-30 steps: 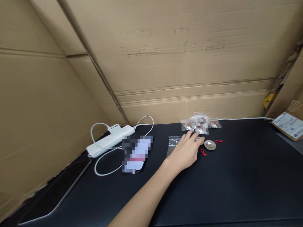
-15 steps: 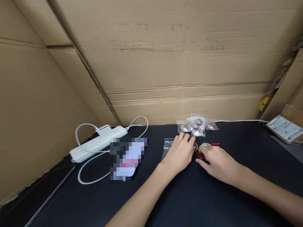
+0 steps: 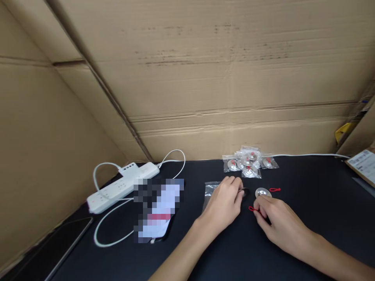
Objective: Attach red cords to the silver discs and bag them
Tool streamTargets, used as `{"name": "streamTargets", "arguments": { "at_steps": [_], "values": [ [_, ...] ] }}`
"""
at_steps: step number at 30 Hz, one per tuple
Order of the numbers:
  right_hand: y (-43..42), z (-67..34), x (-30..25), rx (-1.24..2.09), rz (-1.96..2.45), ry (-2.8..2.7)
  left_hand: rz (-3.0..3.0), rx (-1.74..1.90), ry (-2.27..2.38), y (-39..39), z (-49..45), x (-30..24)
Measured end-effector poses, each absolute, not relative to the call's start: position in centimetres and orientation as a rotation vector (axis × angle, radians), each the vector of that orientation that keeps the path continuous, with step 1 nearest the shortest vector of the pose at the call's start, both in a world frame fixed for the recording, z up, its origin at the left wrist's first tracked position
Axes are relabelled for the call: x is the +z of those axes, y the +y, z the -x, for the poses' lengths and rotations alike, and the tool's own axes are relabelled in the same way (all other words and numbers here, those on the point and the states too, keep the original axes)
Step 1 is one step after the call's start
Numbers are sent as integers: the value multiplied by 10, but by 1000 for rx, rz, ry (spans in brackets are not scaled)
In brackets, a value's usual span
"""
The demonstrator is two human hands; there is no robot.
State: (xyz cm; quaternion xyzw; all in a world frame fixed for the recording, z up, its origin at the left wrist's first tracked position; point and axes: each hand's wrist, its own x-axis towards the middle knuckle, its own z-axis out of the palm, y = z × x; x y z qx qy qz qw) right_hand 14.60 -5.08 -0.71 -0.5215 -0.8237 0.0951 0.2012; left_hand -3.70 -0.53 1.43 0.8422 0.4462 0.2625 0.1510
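Observation:
My left hand (image 3: 224, 200) rests on the black table (image 3: 307, 218), fingers curled around a small silver disc (image 3: 245, 191) at their tips, partly over an empty clear plastic bag (image 3: 209, 190). My right hand (image 3: 277, 220) pinches a red loop cord (image 3: 252, 209) between thumb and fingers. A second silver disc (image 3: 263, 192) lies just beyond the right fingers, with another red loop (image 3: 274, 189) beside it. A pile of several bagged discs (image 3: 248, 163) sits behind them at the cardboard wall.
A white power strip (image 3: 123, 184) with looping cable lies at the left. A blurred-out phone (image 3: 158, 207) lies beside it. A dark tablet (image 3: 61, 249) sits at the near left edge. Cardboard walls (image 3: 205, 78) enclose the table. A labelled box (image 3: 363, 166) stands far right.
My right hand came into view and took the red loop cord. My left hand drew back slightly and curled on the small disc.

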Motion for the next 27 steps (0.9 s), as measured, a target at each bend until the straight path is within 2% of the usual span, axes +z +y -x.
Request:
{"name": "streamTargets", "arguments": {
  "at_steps": [7, 14, 21, 27],
  "values": [
    [-55, -144, 6, 273, 1255, -2229, -1803, 975, 1246, -4, 33, 17],
    [-45, -156, 11, 202, 1136, -2161, -1465, 905, 1000, -11, 21, 19],
    [-34, -175, 10, 49, 951, -2181, -1412, 919, 850, -16, 7, 24],
    [-31, -182, 7, 82, 874, -2170, -1459, 957, 797, -22, -3, 16]
  ]
}}
